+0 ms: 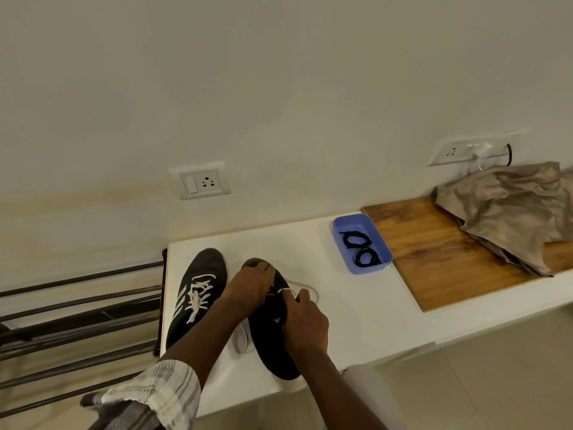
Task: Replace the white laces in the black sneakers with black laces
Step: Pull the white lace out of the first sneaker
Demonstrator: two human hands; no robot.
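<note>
Left hand (249,290) reaches past white-laced left sneaker (195,293), fingers curled round right sneaker (269,333) forefoot. Right hand (305,324) pinches white lace (286,290) loop. Both sneakers on bench (341,305). Far right: blue tray (370,269) holds 2 black laces (361,248).

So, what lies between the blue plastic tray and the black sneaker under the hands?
Head view: bare white tabletop, plus a loop of white lace lying beside the black sneaker, away from the blue plastic tray.

Dim, warm, flat light; faint shadows on the desk (356,305) below the wall socket (200,180); edges bowed, perhaps slightly soft.
</note>
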